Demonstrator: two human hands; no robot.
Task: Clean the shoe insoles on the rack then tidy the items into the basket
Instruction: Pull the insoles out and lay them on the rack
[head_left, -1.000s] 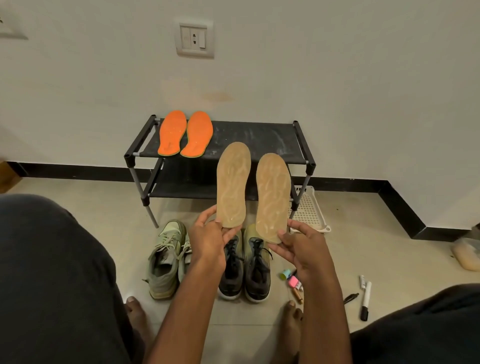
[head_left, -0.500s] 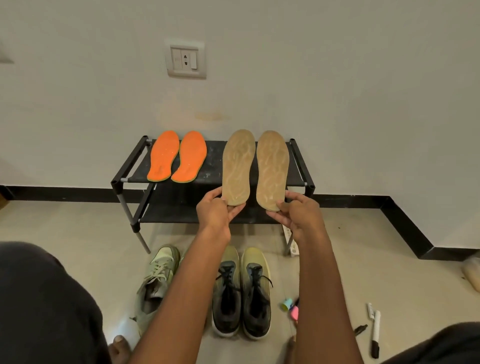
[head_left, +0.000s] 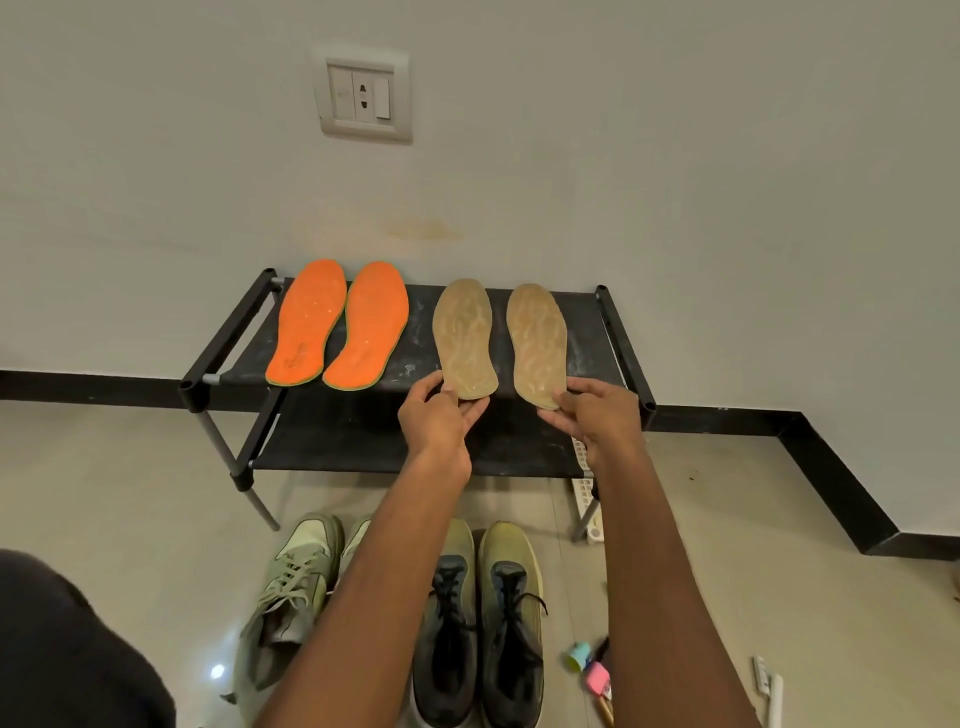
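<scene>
Two tan insoles lie flat on the top shelf of the black rack (head_left: 582, 322), on its right half. My left hand (head_left: 436, 415) pinches the heel of the left tan insole (head_left: 463, 335). The heel of the right tan insole (head_left: 537, 343) is pinched by my right hand (head_left: 597, 415). A pair of orange insoles (head_left: 340, 322) lies side by side on the shelf's left half. The white basket (head_left: 584, 488) shows only as a sliver behind my right forearm, on the floor beside the rack's right leg.
On the floor before the rack stand pale green sneakers (head_left: 291, 587) and dark yellow-green shoes (head_left: 480, 623). Small items (head_left: 592, 675) lie right of the shoes, a white marker (head_left: 771, 691) farther right. The wall with a switch plate (head_left: 363, 98) is behind.
Both hands carried the tan insoles up from over the shoes and forward onto the rack's top shelf, where they now lie flat. The view has moved closer to the rack.
</scene>
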